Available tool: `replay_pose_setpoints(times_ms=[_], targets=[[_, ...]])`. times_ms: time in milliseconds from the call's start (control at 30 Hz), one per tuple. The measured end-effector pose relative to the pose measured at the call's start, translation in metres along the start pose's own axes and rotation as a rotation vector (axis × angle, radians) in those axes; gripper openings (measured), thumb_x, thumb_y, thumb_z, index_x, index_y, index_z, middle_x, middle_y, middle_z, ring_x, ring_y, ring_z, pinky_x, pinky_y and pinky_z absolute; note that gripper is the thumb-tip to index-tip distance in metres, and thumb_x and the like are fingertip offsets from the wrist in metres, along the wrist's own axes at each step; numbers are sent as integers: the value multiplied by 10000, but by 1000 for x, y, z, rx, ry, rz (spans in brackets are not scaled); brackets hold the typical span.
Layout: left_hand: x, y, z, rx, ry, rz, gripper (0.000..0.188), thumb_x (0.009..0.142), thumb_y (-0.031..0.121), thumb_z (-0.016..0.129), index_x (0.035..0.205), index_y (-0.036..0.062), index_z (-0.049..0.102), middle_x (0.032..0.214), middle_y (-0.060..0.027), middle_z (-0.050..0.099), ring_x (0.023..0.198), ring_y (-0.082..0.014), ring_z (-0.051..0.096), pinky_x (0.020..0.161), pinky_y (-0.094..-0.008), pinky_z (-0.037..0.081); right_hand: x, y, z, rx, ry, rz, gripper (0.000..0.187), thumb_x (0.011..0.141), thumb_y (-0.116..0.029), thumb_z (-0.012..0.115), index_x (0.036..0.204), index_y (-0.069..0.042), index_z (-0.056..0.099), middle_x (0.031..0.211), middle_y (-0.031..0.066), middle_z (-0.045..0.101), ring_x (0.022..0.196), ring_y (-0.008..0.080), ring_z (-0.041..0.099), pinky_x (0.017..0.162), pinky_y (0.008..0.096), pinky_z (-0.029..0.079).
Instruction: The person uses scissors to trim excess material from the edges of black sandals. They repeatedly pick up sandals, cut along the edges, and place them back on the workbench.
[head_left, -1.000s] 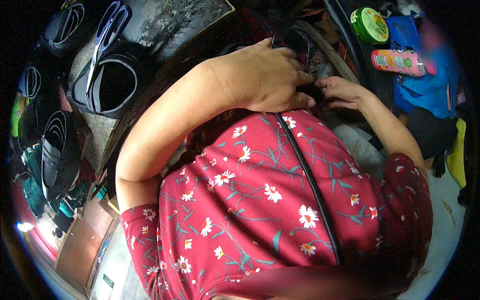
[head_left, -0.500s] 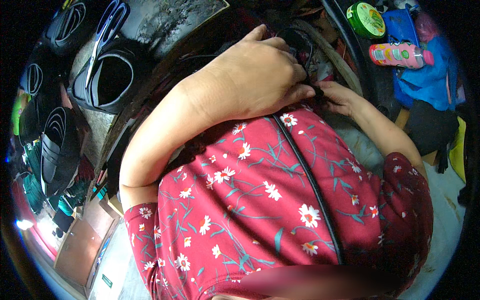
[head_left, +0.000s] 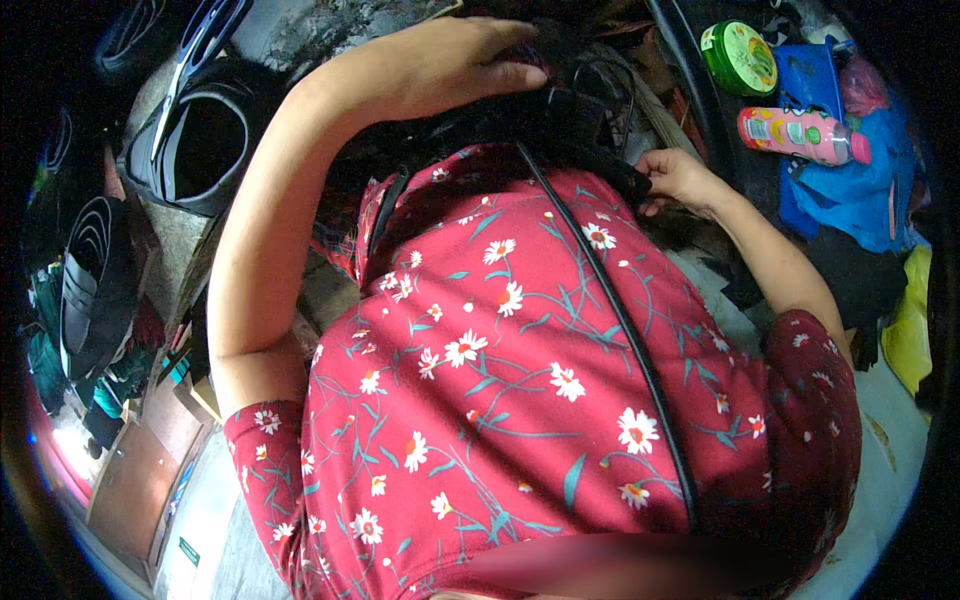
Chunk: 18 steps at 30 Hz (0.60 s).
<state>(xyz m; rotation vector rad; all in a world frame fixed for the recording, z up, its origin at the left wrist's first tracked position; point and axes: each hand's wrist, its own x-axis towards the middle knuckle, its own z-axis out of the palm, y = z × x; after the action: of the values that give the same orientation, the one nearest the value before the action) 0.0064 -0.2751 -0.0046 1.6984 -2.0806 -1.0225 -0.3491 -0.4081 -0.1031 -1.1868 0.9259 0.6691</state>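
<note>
My right hand (head_left: 680, 182), in front of me to the right, pinches the edge of a black piece of material (head_left: 612, 165). This dark piece stretches leftward over my lap, and its exact kind is hard to make out. Over the far left part of the dark material is my left hand (head_left: 455, 65), its fingers stretched out and its thumb apart from them. The fingertips are partly lost against the dark surface. A thin black cable (head_left: 630, 110) loops just beyond the black material.
On the left stand black shoes with grey linings (head_left: 215, 150), with blue-handled scissors (head_left: 190, 70) at the nearest one. To the right are a green round tub (head_left: 740, 58), a pink bottle (head_left: 803, 136), blue cloth (head_left: 850, 190) and a yellow piece (head_left: 910, 320).
My left hand has moved away from my right hand, leftward and farther off, and its fingers have straightened. My right hand keeps pinching, slightly shifted, and more black material shows between the hands.
</note>
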Motion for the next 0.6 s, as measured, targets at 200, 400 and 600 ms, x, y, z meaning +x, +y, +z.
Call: replay_pose_setpoints(times_ms=[200,400,600], targets=[[14,-13,13,-79,-307,-4,650,1028,476,473,1423,-40,466,1367,-267,564,1261,-398,554,1091,-394,420,-8,4,21,337,-66,159,227,1007,-30,450,1225,-27,514,868,79,635,672,229,697,596,319,608],[6,-12,9,-171,-228,31,630,1029,463,477,1405,-41,488,1351,-261,578,1262,-393,554,1088,-399,420,1,21,21,163,-7,450,194,1051,-120,351,1016,-40,524,699,100,600,463,141,541,370,255,429],[5,-12,12,-173,-135,-28,589,1024,474,476,1375,4,536,1276,-241,631,1195,-402,593,1036,-433,455,-3,-2,19,407,78,447,317,1024,-339,465,772,-148,471,532,18,480,362,107,324,351,257,217]])
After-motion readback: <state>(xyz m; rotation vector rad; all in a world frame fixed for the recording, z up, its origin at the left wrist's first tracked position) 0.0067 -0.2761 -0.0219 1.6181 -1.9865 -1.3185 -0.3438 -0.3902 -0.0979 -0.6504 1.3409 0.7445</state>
